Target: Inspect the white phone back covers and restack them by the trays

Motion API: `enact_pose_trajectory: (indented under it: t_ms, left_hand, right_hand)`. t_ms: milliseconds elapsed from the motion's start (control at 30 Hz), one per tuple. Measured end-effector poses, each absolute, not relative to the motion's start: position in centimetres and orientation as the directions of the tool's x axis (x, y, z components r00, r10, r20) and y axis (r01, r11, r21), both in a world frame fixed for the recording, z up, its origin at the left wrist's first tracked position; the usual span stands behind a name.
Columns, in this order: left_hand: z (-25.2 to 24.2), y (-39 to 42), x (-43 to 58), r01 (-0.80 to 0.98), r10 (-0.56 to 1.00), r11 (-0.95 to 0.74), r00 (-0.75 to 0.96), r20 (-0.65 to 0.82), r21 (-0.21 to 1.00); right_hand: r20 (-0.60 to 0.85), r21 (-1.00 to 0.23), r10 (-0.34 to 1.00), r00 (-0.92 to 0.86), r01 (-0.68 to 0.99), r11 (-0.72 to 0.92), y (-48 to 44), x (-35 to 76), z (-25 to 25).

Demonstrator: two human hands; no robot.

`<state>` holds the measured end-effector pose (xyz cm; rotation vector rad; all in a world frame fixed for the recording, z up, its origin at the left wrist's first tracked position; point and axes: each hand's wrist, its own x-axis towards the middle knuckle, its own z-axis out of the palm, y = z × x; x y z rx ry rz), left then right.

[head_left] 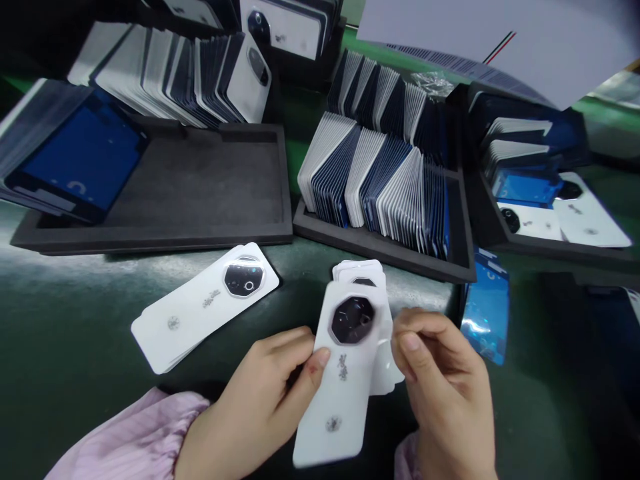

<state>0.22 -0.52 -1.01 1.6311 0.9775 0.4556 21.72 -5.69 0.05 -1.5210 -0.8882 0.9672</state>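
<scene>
My left hand (270, 380) pinches the left edge of a white phone back panel (333, 400) with a dark octagonal camera area near its top. Behind and below that panel lies a small stack of similar white panels (383, 367), partly covered. Right of it, my right hand (443, 380) is closed, thumb against the bent index finger, close to the stack's right edge. Whether anything thin is between those fingertips is hidden. On the table to the left, another few white panels (195, 313) lie overlapped at a slant.
A dark foam tray (210, 233) at left bears rows of panels and blue-filmed ones. The middle foam tray (385, 257) holds several upright white and dark panels. At right are another tray (565, 248) and blue-filmed panels (485, 307). A pale printed sheet (475, 33) overhangs the back.
</scene>
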Motion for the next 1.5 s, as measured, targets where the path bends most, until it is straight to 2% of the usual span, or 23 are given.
enact_pose_trajectory:
  t_ms: [100, 333, 800, 1133, 1200, 1367, 1433, 1500]
  left_hand:
    - [-1.1, -0.5, 0.1, 0.367, 0.795, -0.006, 0.566, -0.218, 0.93]
    - [-0.6, -0.6, 0.4, 0.315, 0.757, -0.056, 0.632, -0.166, 0.947]
    - [-0.6, -0.6, 0.4, 0.318, 0.747, -0.103, 0.65, -0.137, 0.942]
    - [-1.4, -0.6, 0.4, 0.291, 0.736, -0.338, 0.674, 0.059, 0.895]
    - [-1.3, -0.5, 0.5, 0.306, 0.752, -0.319, 0.658, 0.043, 0.897]
    - [-0.6, 0.5, -0.3, 0.335, 0.799, -0.293, 0.6, 0.038, 0.896]
    - [-0.3, 1.1, -1.7, 0.377, 0.834, -0.316, 0.547, 0.066, 0.871]
    - [-0.1, 1.6, -3.7, 0.49, 0.902, -0.319, 0.419, 0.101, 0.811]
  right_hand:
    - [-0.098, -0.993, 0.912, 0.398, 0.023, -0.117, -6.0, 21.8, 0.1]
    - [-0.19, -0.973, 0.915, 0.357, 0.056, -0.224, -5.2, 21.4, 0.0]
    - [-0.231, -0.956, 0.889, 0.395, 0.078, -0.283, -4.9, 21.4, 0.3]
    - [-0.155, -0.933, 0.869, 0.47, 0.22, -0.285, -4.8, 20.9, -0.3]
    - [-0.174, -0.936, 0.878, 0.447, 0.202, -0.288, -4.5, 21.0, -0.6]
    - [-0.319, -0.914, 0.933, 0.168, 0.204, -0.35, -3.9, 21.9, -0.3]
    - [-0.315, -0.896, 0.928, 0.199, 0.259, -0.36, -3.8, 22.7, -0.2]
    - [-0.295, -0.868, 0.92, 0.26, 0.329, -0.371, -3.8, 23.6, -0.5]
